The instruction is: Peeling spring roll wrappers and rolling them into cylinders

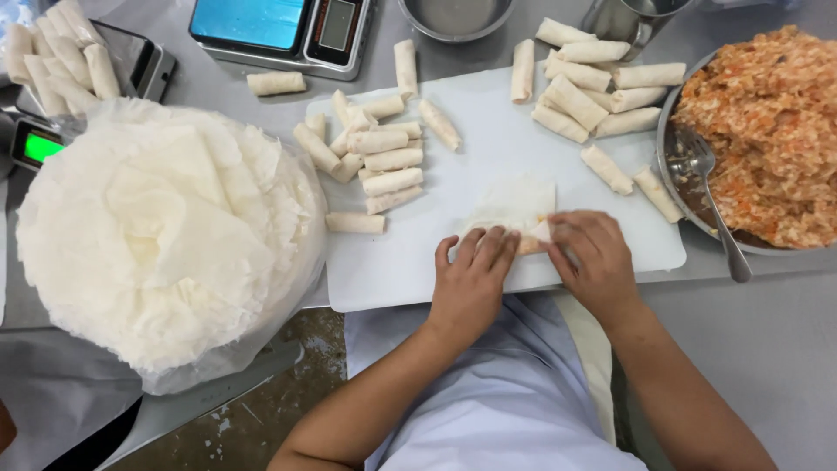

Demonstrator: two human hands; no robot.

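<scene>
A thin white wrapper (516, 205) lies on the white cutting board (488, 122), its near edge folded over a strip of orange filling. My left hand (471, 279) presses its fingers on the left part of the fold. My right hand (588, 257) presses and tucks the right end of the same fold. Both hands rest on the wrapper near the board's front edge.
Finished rolls (384, 153) lie in heaps on the board's left and at the back right (584, 87). A large stack of wrappers in plastic (166, 227) sits at left. A metal bowl of orange filling (767, 131) with a fork (711, 196) stands at right. A digital scale (279, 30) is behind.
</scene>
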